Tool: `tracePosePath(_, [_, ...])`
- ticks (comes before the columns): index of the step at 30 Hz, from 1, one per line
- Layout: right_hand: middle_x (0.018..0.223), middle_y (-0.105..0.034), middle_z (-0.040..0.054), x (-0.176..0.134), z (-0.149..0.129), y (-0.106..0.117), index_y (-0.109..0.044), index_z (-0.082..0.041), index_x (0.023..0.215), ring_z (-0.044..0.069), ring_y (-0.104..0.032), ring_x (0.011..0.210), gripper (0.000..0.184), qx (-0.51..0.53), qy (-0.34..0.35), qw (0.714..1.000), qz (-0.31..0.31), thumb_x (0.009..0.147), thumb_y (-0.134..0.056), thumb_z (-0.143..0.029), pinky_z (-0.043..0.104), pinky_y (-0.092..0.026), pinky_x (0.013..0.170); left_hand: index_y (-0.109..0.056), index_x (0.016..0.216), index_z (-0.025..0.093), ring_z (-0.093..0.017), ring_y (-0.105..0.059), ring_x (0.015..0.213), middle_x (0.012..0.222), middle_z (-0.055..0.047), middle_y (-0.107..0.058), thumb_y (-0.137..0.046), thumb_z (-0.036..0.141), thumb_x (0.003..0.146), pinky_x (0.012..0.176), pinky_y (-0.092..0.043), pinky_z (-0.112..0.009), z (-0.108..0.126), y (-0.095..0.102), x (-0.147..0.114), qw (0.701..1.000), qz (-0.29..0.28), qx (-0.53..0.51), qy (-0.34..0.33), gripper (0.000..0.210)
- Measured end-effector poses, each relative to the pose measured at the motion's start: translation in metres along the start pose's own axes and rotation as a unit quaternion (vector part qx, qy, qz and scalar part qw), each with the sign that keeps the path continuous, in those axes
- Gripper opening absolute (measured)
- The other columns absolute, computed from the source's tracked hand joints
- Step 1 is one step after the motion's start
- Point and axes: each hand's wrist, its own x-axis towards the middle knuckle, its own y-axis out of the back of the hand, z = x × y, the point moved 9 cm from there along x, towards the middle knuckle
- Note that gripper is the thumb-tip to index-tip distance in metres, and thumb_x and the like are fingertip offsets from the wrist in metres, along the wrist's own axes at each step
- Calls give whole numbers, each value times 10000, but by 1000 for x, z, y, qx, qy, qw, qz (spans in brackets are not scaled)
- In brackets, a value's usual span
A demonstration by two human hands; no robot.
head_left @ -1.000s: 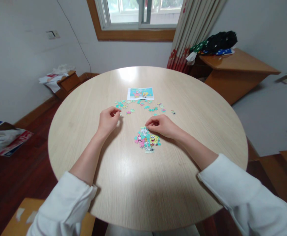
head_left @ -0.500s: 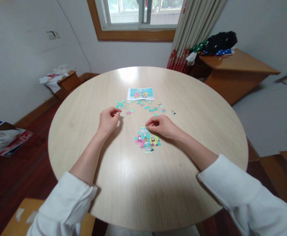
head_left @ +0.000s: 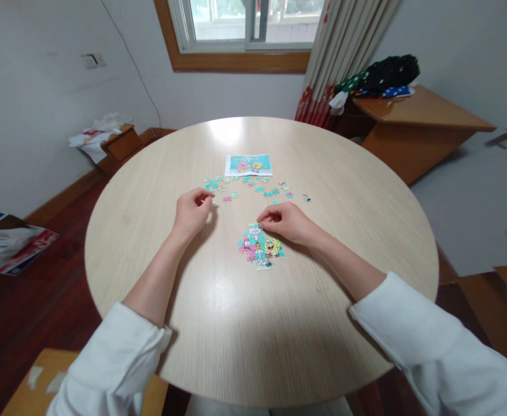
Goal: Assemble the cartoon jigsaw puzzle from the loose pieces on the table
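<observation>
A partly assembled jigsaw puzzle lies on the round table, showing a pink, a pale and a yellow cartoon figure. At its top edge, my right hand is closed, thumb and fingers pinched on a small puzzle piece that they mostly cover. Further left, my left hand rests with curled fingers, closed beside the loose puzzle pieces; whatever is between its fingertips is too small to make out. Beyond the pieces lies a printed reference picture with the same figures.
The round wooden table fills the middle. More loose pieces are scattered before the picture, and one dark-marked piece lies apart at right. Behind stand a curtain and a wooden cabinet with cloth on it.
</observation>
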Motion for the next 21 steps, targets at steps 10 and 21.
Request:
tracePosePath(10, [588, -596, 8, 2, 3, 2, -676, -143, 690, 105, -515, 560, 71, -11, -9, 1000, 7, 674, -666, -212, 268, -407, 561, -656, 707, 148, -111, -507, 561, 627, -5, -623, -510, 187, 681, 575, -412, -250, 0, 0, -1, 1000, 0, -1, 6, 153])
tracePosePath(21, [581, -585, 3, 1, -1, 2, -674, -147, 682, 104, -499, 555, 44, -34, -3, 999, 6, 669, -661, -187, 273, -399, 562, -657, 701, 148, -114, -517, 573, 635, -9, -627, -513, 186, 684, 593, -420, -253, 0, 0, 0, 1000, 0, 3, 7, 150])
